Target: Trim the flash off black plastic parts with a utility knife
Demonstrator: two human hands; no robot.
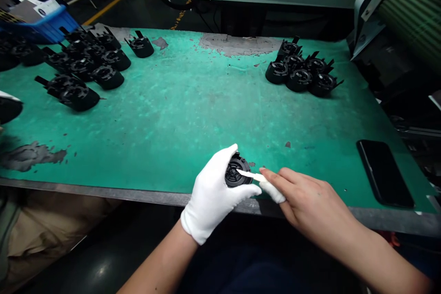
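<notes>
My left hand (212, 188), in a white glove, is wrapped round a round black plastic part (237, 179) near the front edge of the table. The part's ribbed face is turned up towards me. My right hand (299, 193), mostly bare with white covering at the thumb, grips a white-handled scalpel (254, 176). Its blade tip lies over the middle of the black part; whether it touches the surface I cannot tell. The scalpel's rear end is hidden in my fingers.
A cluster of black plastic housings (82, 66) stands at the left, a smaller cluster (299, 76) at the back right. A phone (385, 173) lies at the right on the green tabletop (193, 115). A blue bin (55, 25) is back left; a roller (409, 14) stands back right. Someone's leg (51, 229) shows lower left.
</notes>
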